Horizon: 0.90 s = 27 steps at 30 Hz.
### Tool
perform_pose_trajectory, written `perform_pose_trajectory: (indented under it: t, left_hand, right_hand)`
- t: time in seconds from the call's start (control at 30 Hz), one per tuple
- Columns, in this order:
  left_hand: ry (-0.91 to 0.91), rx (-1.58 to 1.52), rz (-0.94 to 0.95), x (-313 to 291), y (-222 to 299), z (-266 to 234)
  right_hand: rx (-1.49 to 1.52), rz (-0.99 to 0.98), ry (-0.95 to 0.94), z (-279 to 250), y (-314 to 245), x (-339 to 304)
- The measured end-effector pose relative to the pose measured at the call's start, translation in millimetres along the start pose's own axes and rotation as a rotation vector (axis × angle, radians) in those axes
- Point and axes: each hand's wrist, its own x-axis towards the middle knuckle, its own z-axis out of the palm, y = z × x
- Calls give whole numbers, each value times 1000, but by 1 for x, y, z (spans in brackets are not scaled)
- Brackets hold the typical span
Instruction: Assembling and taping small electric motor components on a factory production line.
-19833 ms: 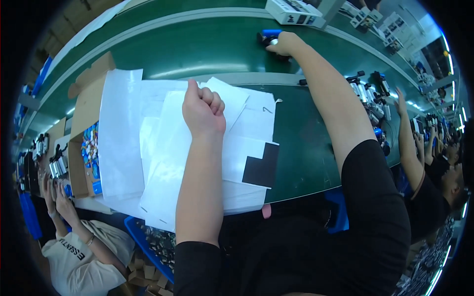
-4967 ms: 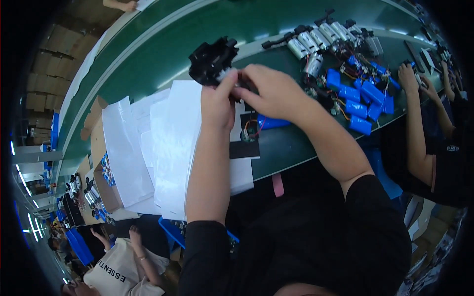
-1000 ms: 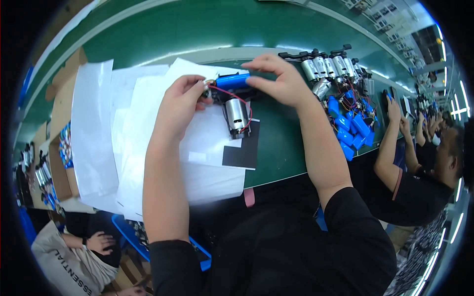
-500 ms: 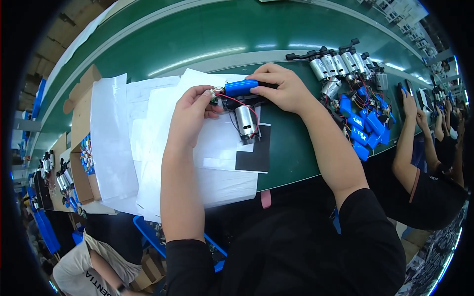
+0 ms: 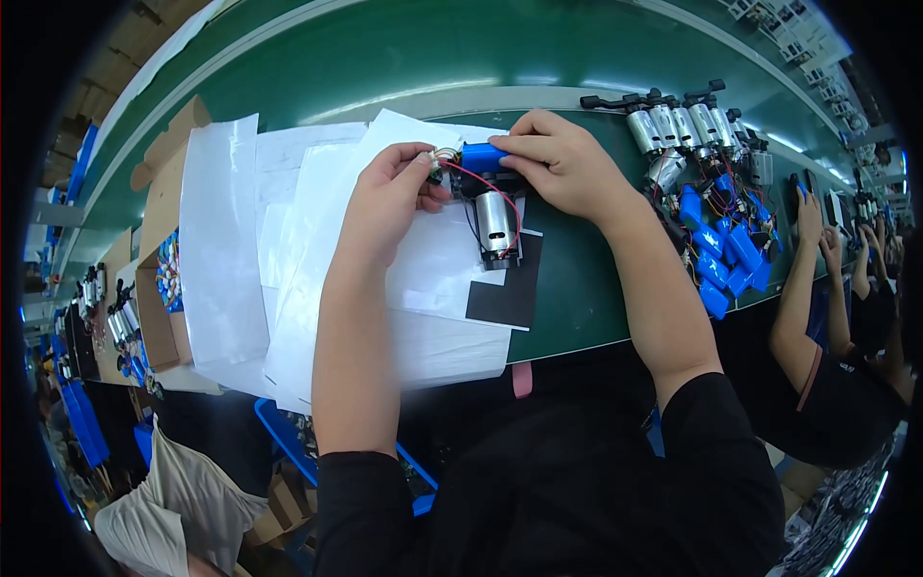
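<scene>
Between finger and thumb, my right hand (image 5: pixel 562 163) pinches the right end of a blue battery pack (image 5: pixel 483 157). My left hand (image 5: pixel 396 192) is closed on a small circuit board with a white connector (image 5: pixel 435 163), partly hidden by the fingers. Thin wires run from the board to the pack, and a red wire loops down to a silver motor (image 5: pixel 495 223). The motor hangs below the pack, over white sheets (image 5: pixel 423 288). A black part joins motor and pack, mostly covered by them.
At the right lie several silver motors (image 5: pixel 673 125) with black ends, beside a heap of blue battery packs (image 5: pixel 721 250). An open cardboard box (image 5: pixel 173 337) of small wired parts stands left. A black patch (image 5: pixel 510 298) lies on the sheets. Co-workers' arms (image 5: pixel 803 279) reach in at the right.
The whole scene has shifted slightly right and up in the picture. Both hands keep their hold on the board and battery pack, with little visible change between them.
</scene>
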Motion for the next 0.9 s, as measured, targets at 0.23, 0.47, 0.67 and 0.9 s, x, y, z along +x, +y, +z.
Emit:
perform_pose_trajectory:
  t: [0.23, 0.47, 0.67, 0.9]
  left_hand:
    - [10, 18, 14, 2, -2, -1]
    - [14, 108, 35, 0, -1, 2]
    - [23, 144, 58, 1, -5, 3]
    - [32, 142, 48, 1, -3, 3]
  right_hand:
    - [-65, -51, 1, 3, -4, 3]
    - [-188, -113, -15, 4, -6, 3]
    - [-217, -91, -54, 1, -10, 4]
    - [-221, -59, -120, 2, -20, 8]
